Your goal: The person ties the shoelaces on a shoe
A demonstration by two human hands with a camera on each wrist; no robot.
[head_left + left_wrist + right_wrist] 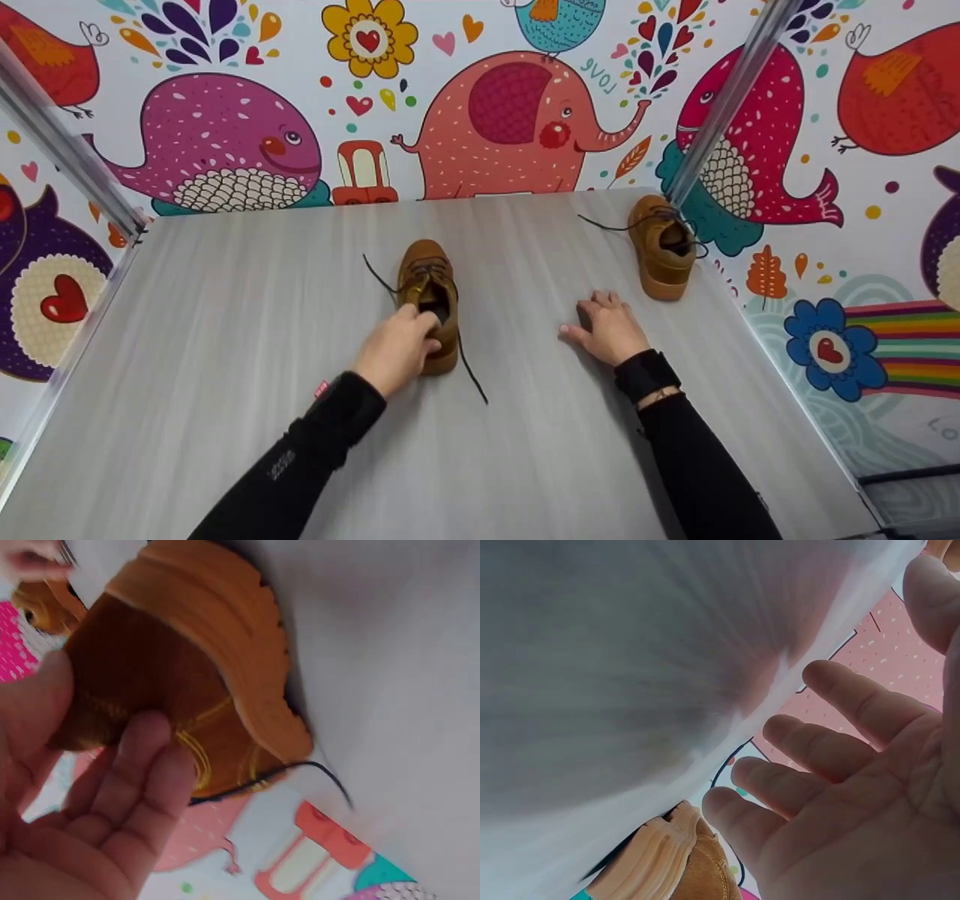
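Observation:
A brown lace-up shoe (426,264) stands upright mid-table with its toe pointing away and its dark laces untied. My left hand (396,349) grips its collar near the heel; in the left wrist view, the thumb (46,694) and the fingers (161,765) lie on either side of the collar. To the right, my right hand (609,330) hovers at or just above the tabletop, fingers spread and holding nothing. Beyond it is the matching shoe (664,270), also upright with loose laces, its side (705,870) visible in the right wrist view.
The pale wood-grain table (262,300) lies between walls printed with cartoon animals (232,135). Metal posts (720,112) rise at the back corners. The far shoe sits close to the right edge and the right post. One loose lace (472,371) trails over the tabletop.

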